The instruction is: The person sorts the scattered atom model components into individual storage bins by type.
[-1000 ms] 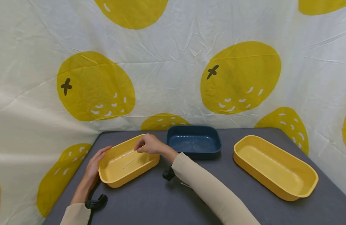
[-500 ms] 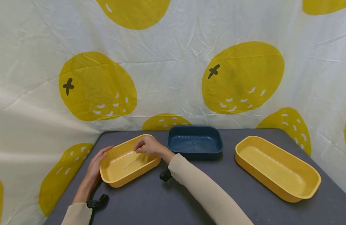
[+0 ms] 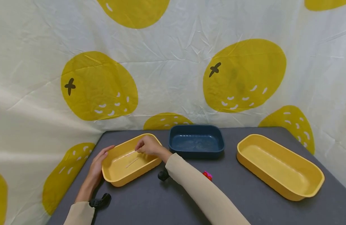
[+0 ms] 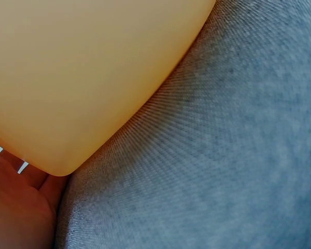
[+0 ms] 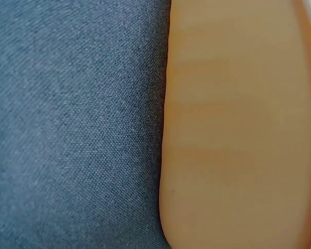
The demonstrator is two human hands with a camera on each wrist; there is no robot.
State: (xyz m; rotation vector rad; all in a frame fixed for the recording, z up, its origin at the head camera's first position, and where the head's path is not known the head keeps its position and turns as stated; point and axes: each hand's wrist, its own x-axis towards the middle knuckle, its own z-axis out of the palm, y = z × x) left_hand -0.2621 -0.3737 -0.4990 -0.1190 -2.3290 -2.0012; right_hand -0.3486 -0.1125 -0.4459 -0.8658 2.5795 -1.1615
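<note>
In the head view, a yellow tray (image 3: 119, 180) stands at the left of the dark table. My left hand (image 3: 96, 165) rests along its left end, fingers extended towards the far rim. The left wrist view shows this hand (image 4: 13, 207) against the tray's outer wall (image 4: 83, 78). Over the tray's right half is my right hand (image 3: 147, 146), fingertips drawn together; whether they pinch anything is too small to tell. A thin pale stick (image 3: 132, 162) lies on the tray floor just below those fingertips. The right wrist view has only the tray's outer side (image 5: 233, 129) and cloth.
A dark blue tray (image 3: 196, 154) stands at the back centre, close to the right forearm. Another yellow tray (image 3: 280, 168) sits at the right. A small red and pink thing (image 3: 207, 175) shows partly behind the right sleeve (image 3: 201, 187) on the grey cloth (image 3: 150, 203).
The head view has shifted slightly. My right forearm has moved a little left, uncovering the red and pink thing. A pale thin item seen on the cloth earlier is now hidden. Both hands keep nearly the same places.
</note>
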